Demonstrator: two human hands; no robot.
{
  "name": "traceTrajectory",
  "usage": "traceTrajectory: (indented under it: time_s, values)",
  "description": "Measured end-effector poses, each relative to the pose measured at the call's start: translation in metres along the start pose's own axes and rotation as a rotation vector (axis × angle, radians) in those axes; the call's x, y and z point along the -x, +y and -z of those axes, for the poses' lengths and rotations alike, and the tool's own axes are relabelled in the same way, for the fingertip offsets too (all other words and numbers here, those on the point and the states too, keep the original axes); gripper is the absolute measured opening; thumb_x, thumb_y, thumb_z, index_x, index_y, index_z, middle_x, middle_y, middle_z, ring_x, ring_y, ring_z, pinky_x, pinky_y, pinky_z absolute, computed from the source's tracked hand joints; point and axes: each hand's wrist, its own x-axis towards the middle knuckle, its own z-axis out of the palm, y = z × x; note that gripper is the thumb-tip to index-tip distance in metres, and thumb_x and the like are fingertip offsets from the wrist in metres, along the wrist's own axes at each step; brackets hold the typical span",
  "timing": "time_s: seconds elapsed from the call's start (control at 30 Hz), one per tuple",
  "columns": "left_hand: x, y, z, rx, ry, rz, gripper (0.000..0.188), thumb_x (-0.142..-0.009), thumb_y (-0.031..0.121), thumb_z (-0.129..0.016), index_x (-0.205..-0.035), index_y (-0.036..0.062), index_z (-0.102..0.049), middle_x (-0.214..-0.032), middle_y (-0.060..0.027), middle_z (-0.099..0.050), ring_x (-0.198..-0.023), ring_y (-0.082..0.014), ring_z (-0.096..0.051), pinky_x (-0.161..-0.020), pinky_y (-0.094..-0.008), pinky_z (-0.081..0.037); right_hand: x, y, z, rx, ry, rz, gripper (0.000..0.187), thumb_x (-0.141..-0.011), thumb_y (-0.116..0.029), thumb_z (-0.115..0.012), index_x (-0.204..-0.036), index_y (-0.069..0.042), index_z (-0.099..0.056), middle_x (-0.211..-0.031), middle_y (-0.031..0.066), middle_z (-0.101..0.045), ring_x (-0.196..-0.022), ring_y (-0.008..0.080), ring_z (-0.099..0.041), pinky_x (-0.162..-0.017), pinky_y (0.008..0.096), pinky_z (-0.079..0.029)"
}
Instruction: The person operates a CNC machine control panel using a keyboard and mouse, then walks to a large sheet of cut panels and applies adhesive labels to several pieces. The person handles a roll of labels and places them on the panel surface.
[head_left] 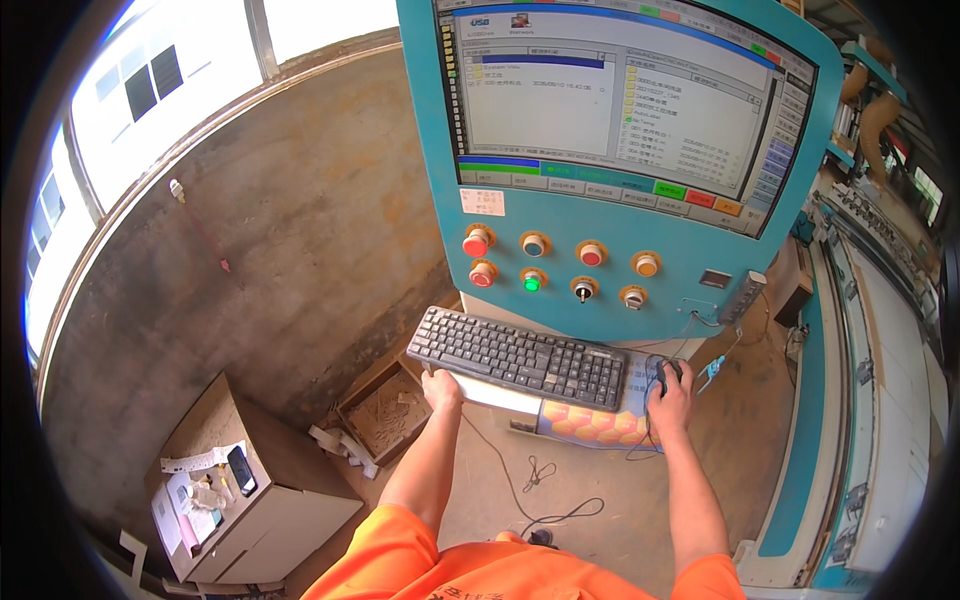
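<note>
One right hand (672, 400) curls its fingers around one black mouse (666, 373), just right of one black keyboard (518, 357). One left hand (441, 390) is by the keyboard's left end; I cannot tell if its fingers pinch. One bright mat (590, 423) peeks out below. Eight round controls (591, 256) and one big screen (540, 110) sit above.

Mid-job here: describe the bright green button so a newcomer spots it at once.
Find the teal console and look below its screen. Of the two rows of controls, take the lower, second from left, just right of a red knob. The bright green button is the only one that colour.
</note>
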Motion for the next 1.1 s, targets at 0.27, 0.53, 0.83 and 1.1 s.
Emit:
traceTrajectory:
  time_s: [0.27, 0.53, 0.83, 1.1]
  values:
    - [0.011, 0.008, 0.001, -0.015, 0.0, 0.0, 0.064, -0.086, 0.022, -0.045, -0.145, -0.0039, -0.044, -0.142, -0.0274, -0.052, -0.129, -0.0375, -0.053, -0.109, -0.0398, -0.041, 0.0, -0.002, 0.003, 0.008, -0.021, -0.034, 0.043, -0.081, -0.014, -0.064, -0.124, -0.007, -0.065, -0.141, 0.0178, -0.048, -0.129, 0.0388, -0.048, -0.103, 0.0465, -0.045]
    - [-0.008, -0.006, -0.005, 0.003, 0.019, -0.008, 0.064, -0.086, 0.02, -0.044, -0.145, -0.0049, -0.044, -0.143, -0.0276, -0.051, -0.132, -0.0371, -0.051, -0.111, -0.0388, -0.039, 0.0, -0.003, 0.001, 0.027, 0.003, -0.035, 0.043, -0.081, -0.014, -0.066, -0.123, -0.009, -0.065, -0.14, 0.0164, -0.049, -0.126, 0.038, -0.051, -0.099, 0.0455, -0.048]
    - [-0.005, -0.006, -0.005, -0.048, 0.018, -0.106, 0.058, -0.087, 0.019, -0.043, -0.138, -0.0078, -0.049, -0.13, -0.0304, -0.059, -0.119, -0.0402, -0.06, -0.103, -0.0428, -0.045, -0.001, -0.002, 0.002, 0.015, -0.021, -0.068, 0.043, -0.086, -0.017, -0.063, -0.128, -0.01, -0.062, -0.144, 0.0174, -0.044, -0.129, 0.0393, -0.048, -0.1, 0.0467, -0.048]
    - [-0.008, -0.009, -0.007, 0.074, -0.036, -0.042, 0.062, -0.086, 0.019, -0.043, -0.142, -0.009, -0.044, -0.134, -0.0299, -0.057, -0.118, -0.0395, -0.06, -0.102, -0.0418, -0.046, -0.002, -0.001, 0.001, 0.026, -0.017, -0.083, 0.043, -0.085, -0.018, -0.064, -0.128, -0.011, -0.062, -0.143, 0.0178, -0.045, -0.127, 0.0399, -0.049, -0.1, 0.0469, -0.048]
